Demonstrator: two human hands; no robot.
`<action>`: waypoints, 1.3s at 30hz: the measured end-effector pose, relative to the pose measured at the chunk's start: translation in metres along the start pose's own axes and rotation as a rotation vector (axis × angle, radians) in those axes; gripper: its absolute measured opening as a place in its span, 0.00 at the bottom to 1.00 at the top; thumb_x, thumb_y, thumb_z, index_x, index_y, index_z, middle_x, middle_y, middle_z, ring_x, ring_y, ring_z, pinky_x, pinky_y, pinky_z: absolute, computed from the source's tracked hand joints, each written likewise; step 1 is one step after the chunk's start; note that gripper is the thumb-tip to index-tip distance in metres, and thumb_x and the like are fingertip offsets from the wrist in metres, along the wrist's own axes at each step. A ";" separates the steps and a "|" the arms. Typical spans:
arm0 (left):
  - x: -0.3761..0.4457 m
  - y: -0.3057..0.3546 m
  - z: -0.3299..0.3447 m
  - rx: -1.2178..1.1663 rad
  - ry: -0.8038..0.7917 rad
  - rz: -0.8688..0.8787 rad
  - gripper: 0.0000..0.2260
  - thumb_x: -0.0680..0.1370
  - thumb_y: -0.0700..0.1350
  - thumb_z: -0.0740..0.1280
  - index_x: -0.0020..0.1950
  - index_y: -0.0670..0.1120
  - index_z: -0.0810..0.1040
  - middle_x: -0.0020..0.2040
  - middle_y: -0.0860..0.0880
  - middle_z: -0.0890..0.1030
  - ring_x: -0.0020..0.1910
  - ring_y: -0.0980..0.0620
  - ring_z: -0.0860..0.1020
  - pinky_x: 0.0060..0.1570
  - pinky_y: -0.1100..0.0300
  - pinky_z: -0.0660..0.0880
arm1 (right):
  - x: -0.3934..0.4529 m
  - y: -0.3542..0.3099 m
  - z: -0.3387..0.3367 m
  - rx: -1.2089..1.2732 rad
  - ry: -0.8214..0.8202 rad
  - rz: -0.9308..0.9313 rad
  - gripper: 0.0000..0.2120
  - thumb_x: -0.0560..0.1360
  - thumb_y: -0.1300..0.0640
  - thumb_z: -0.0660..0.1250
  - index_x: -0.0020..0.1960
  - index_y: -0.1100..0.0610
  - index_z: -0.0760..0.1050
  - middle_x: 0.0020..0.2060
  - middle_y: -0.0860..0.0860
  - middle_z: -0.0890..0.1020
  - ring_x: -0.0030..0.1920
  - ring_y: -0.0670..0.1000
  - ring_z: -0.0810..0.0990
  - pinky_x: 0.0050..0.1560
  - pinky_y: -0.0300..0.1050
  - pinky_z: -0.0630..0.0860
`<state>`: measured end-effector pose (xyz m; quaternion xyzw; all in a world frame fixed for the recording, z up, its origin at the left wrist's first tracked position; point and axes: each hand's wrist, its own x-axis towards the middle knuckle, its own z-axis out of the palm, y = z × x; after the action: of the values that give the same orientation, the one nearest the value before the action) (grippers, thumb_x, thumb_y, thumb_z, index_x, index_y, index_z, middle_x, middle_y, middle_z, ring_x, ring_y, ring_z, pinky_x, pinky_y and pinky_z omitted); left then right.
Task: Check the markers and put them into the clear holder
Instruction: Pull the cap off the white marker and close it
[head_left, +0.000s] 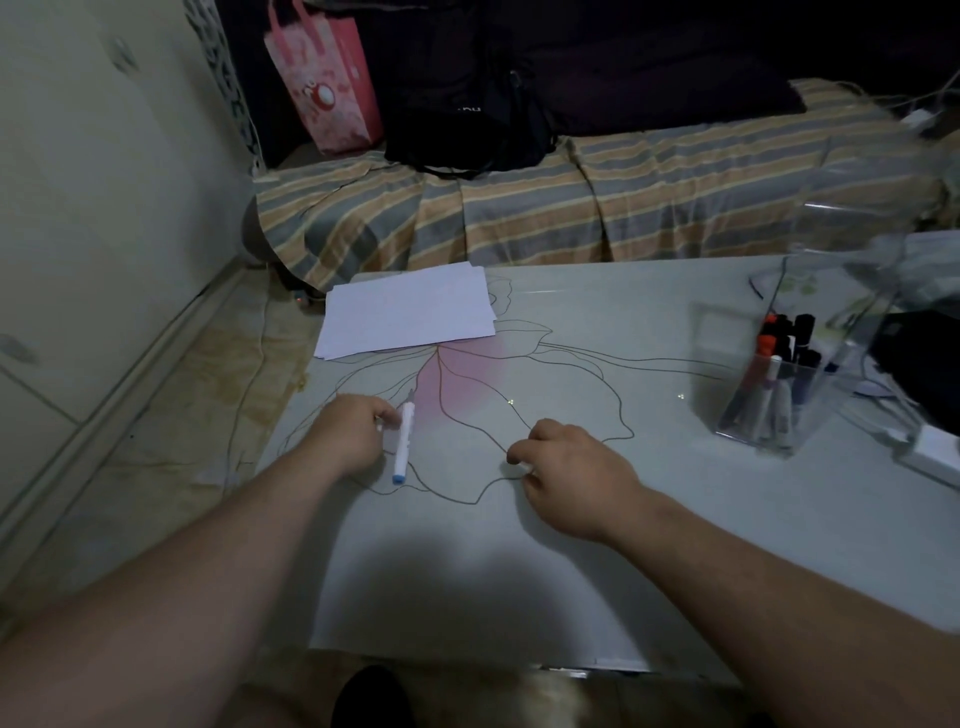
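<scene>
A marker (404, 441), white with a blue end cap, is pinched in the fingers of the left hand (353, 431), which rests on the bench (597, 545). The marker points away from the person, its blue end nearest the body and just above the bench top, and its far tip looks uncapped, though it is small and blurred. The right hand (569, 473) lies knuckles-up on the bench a little to the right, fingers curled loosely with thumb and forefinger close together; whether something small sits between them cannot be told.

The clear holder (769, 410) stands near the right edge of the bench, well apart from both hands. Several markers (779, 353) already stand in it, some with orange caps, some black, some white-bodied.

A stack of white paper (410, 312) lies at the far side of the bench, beyond the left hand. The bench top carries a line drawing of a flower with a pink patch at its middle.
</scene>
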<state>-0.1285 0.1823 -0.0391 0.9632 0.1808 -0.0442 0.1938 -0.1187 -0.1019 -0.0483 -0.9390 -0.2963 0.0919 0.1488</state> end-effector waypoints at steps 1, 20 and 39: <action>-0.001 0.002 0.004 -0.001 -0.025 0.010 0.22 0.75 0.31 0.66 0.60 0.54 0.84 0.59 0.49 0.82 0.51 0.51 0.78 0.52 0.61 0.73 | 0.000 0.000 0.001 0.000 0.000 -0.005 0.19 0.78 0.54 0.57 0.67 0.43 0.74 0.62 0.47 0.73 0.62 0.55 0.72 0.54 0.54 0.78; -0.044 0.086 0.056 0.043 -0.279 0.478 0.11 0.73 0.45 0.72 0.54 0.57 0.81 0.48 0.52 0.77 0.47 0.52 0.77 0.47 0.58 0.74 | -0.001 0.016 0.006 0.006 -0.122 0.105 0.20 0.77 0.56 0.62 0.68 0.45 0.70 0.56 0.53 0.71 0.55 0.60 0.78 0.47 0.48 0.73; -0.033 0.091 0.040 -0.158 -0.050 0.400 0.08 0.69 0.44 0.78 0.45 0.53 0.83 0.40 0.54 0.82 0.38 0.56 0.76 0.37 0.64 0.70 | -0.007 0.035 -0.024 -0.118 0.131 0.008 0.11 0.78 0.42 0.61 0.59 0.37 0.74 0.45 0.45 0.72 0.52 0.53 0.78 0.42 0.47 0.74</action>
<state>-0.1265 0.0778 -0.0386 0.9603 -0.0157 -0.0143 0.2780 -0.0995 -0.1387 -0.0368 -0.9512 -0.2872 0.0132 0.1116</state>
